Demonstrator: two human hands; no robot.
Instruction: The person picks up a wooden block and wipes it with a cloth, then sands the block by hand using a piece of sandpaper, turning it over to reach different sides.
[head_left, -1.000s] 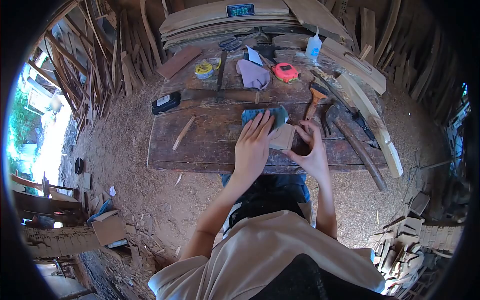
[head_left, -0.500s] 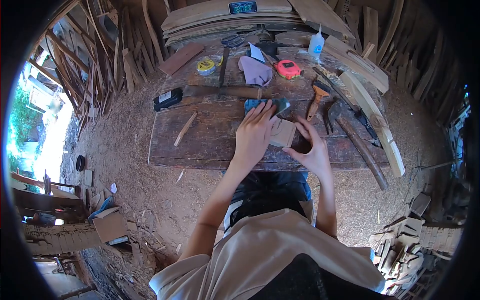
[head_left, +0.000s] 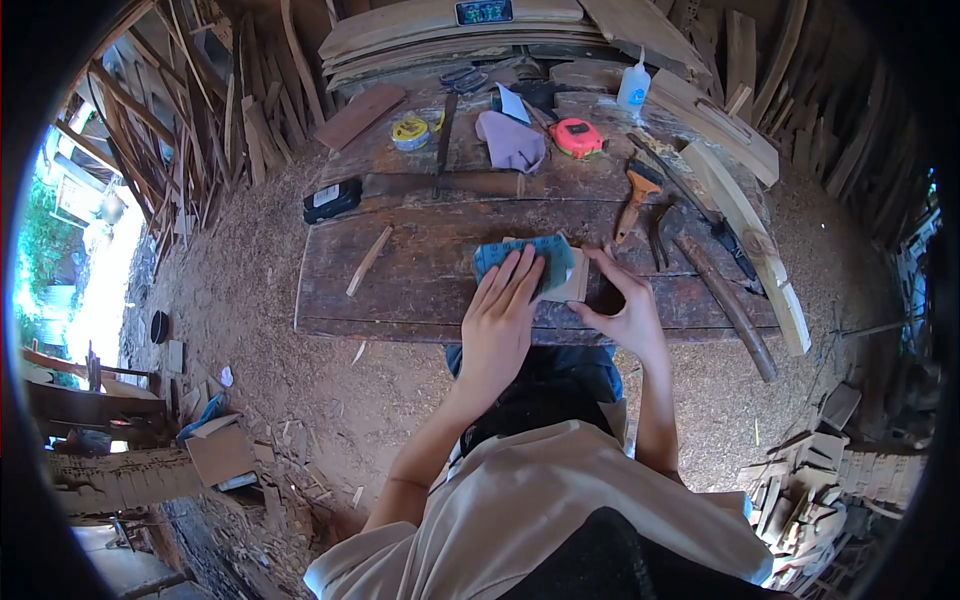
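My left hand [head_left: 502, 315] presses with its fingers stretched over a folded blue-green sheet of sandpaper [head_left: 492, 257], gripping it against a small pale wooden block [head_left: 577, 280]. The sandpaper and fingers cover most of the block's top. On the block's right side, my right hand [head_left: 632, 308] steadies it between thumb and curved fingers, with a dark gap under the palm. The block lies near the front edge of the worn wooden table [head_left: 400, 290].
A brush [head_left: 635, 200], a hammer [head_left: 725, 305] and a curved timber piece [head_left: 745, 235] lie to the right. Farther back are a pink tape measure [head_left: 577, 138], a purple cloth [head_left: 512, 142], a yellow tape roll [head_left: 409, 133] and a glue bottle [head_left: 633, 86]. A wood sliver [head_left: 370, 260] lies left.
My left hand and the sandpaper have slid toward me across the block, covering more of it. My right hand stays nearly in place at the block's right side.
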